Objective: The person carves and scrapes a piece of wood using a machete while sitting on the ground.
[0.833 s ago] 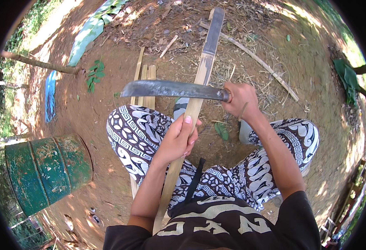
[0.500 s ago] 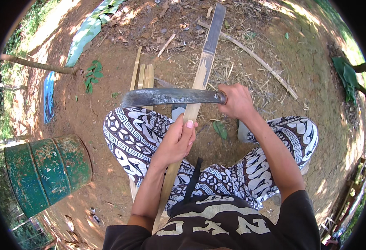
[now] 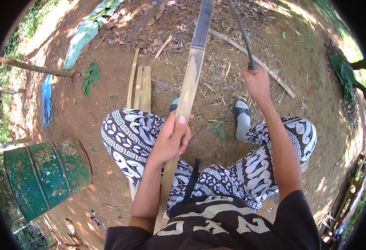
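My left hand (image 3: 173, 136) is closed round a long bamboo strip (image 3: 187, 91) between my knees. The strip runs from beside my left side away to the top edge of the picture. Its far part is dark; the nearer part is pale and scraped. In my right hand (image 3: 257, 83) is the handle of a machete (image 3: 247, 45), held off to the right of the strip and apart from it. The blade is seen nearly edge-on, pointing away, and its tip runs out of view at the top.
Several split bamboo strips (image 3: 143, 89) lie on the soil beyond my left knee. A thin stick (image 3: 270, 73) and scattered shavings (image 3: 216, 66) are ahead. On the left stand a rusty green drum (image 3: 47, 175) and a branch (image 3: 37, 66); a blue sheet (image 3: 47, 100) lies near them.
My right hand has moved right and away, swinging the machete from lying across the strip to pointing forward. The bamboo strip has shifted slightly left and away, still in my left hand.
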